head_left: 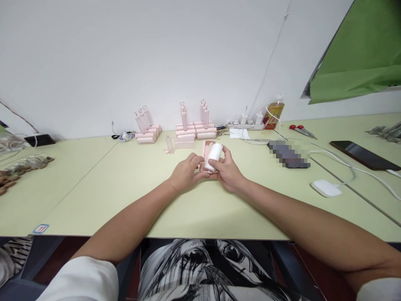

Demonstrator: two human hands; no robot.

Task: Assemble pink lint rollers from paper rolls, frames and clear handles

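Observation:
My right hand [231, 172] is closed around a white lint roller roll [214, 154], thumb on its front. My left hand [186, 172] grips a pink, partly clear case [206, 146] by its lower left side. The roll lies tilted at the case, and its lower end meets the clear end there; fingers hide how far in it sits. Just beyond my hands lie a translucent pink cover [184, 144] and a small clear pink handle [169, 144].
Pink lint rollers with upright handles stand in groups by the wall, at left [145, 136] and centre [206, 133]. A power strip [246, 125], drink bottle [274, 113], red-handled scissors [302, 130], phone [365, 154], white charger [326, 188] and cables occupy the right.

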